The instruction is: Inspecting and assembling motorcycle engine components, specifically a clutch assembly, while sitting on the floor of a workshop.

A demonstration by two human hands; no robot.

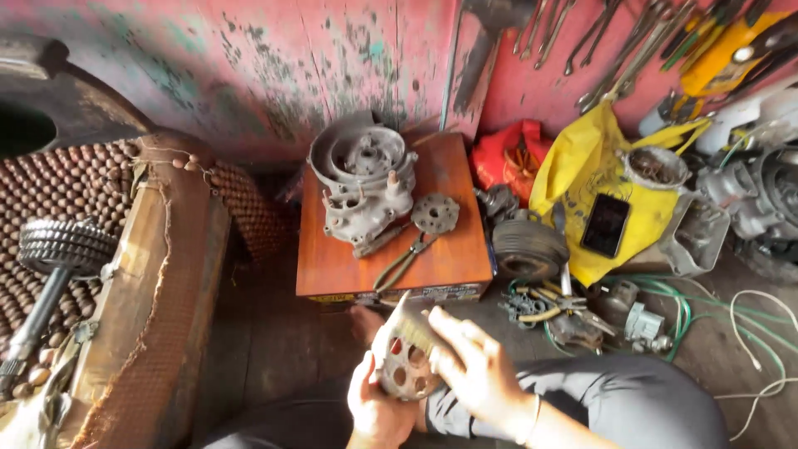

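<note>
My left hand [376, 406] grips a round metal plate with several holes [401, 372] from below, close to my lap. My right hand [475, 369] is on the plate's upper right side and holds a flat pale tool [407, 326], perhaps a brush or file, against its top edge. Just beyond the hands stands a small wooden stool [445, 249]. On it rest a grey engine casing [364, 181], a small round perforated disc [435, 213] and pliers [401, 264].
A seat covered in wooden beads [58, 185] and a toothed shaft [60, 249] are at the left. Right of the stool lie a black pulley [529, 248], a yellow bag [582, 170] with a phone [605, 224], engine parts, loose wires and spanners hanging on the red wall.
</note>
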